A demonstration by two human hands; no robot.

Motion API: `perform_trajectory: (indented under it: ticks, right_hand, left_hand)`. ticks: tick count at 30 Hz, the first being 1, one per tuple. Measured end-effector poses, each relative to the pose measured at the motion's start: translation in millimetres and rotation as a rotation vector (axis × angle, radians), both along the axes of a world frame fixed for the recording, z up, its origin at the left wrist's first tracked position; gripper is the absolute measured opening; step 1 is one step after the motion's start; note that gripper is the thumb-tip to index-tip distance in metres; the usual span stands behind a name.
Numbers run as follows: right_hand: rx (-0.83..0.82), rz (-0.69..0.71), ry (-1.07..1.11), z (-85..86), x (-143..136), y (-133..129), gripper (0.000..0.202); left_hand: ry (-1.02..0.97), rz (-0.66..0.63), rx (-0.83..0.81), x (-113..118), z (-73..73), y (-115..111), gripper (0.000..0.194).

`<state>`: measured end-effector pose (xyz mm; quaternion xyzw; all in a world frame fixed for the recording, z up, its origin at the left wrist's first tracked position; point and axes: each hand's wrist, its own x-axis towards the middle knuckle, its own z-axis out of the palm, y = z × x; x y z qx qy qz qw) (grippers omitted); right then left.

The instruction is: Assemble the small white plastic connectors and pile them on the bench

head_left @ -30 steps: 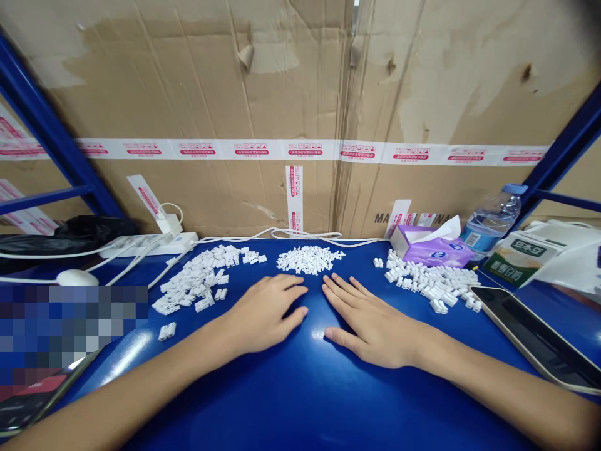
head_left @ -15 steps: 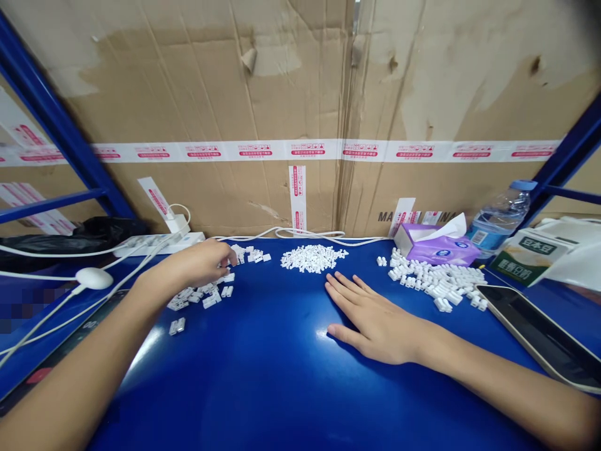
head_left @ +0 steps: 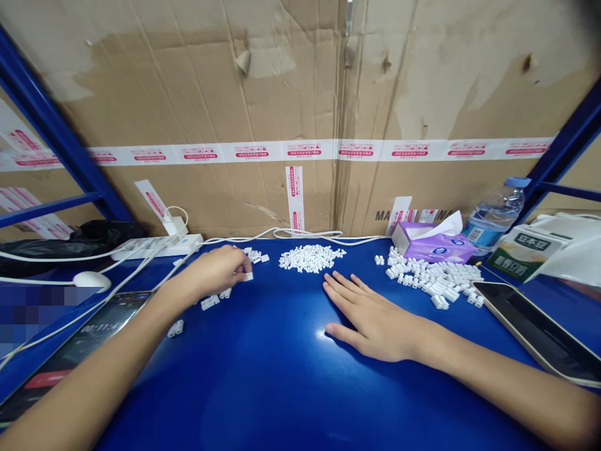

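Note:
My left hand [head_left: 224,270] is closed, with a small white piece [head_left: 249,276] at its fingertips, over the left group of white pieces [head_left: 210,302]. Part of that group is hidden under the hand. My right hand [head_left: 370,316] lies flat on the blue table [head_left: 263,376] with its fingers spread, holding nothing. Just beyond its fingertips is a heap of tiny white parts [head_left: 310,258]. Farther right lies a pile of white connector-like pieces [head_left: 432,279].
A purple tissue box [head_left: 434,243], a bottle [head_left: 496,216], a carton [head_left: 526,254] and a phone [head_left: 535,326] stand or lie at the right. At the left are a power strip [head_left: 162,245], white cables and a device showing a timer [head_left: 101,326].
My left hand has moved slightly right and toward me, and a white piece now shows at its fingertips. My right hand stays flat. The view has shifted a little.

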<state>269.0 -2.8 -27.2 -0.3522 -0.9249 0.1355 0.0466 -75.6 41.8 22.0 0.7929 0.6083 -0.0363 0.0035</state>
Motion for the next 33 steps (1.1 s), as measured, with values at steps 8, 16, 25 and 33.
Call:
perform_trajectory:
  ticks: [8,16,25,33]
  right_hand:
    - [0.061,0.010,0.041,-7.3,0.1,2.0,0.083]
    - [0.060,0.011,0.047,-7.5,0.8,2.3,0.081]
    - [0.042,0.002,0.033,-4.8,-0.3,1.4,0.082]
    - [0.045,-0.007,0.041,-6.5,-0.8,1.6,0.083]
  left_hand:
    - [-0.497,-0.424,0.058,103.9,-37.3,-61.0,0.015]
    - [-0.665,-0.390,0.096,104.2,-45.0,-59.9,0.026]
    - [-0.529,-0.531,0.049,101.7,-44.9,-58.3,0.023]
    - [-0.581,-0.393,0.132,105.0,-50.4,-57.5,0.012]
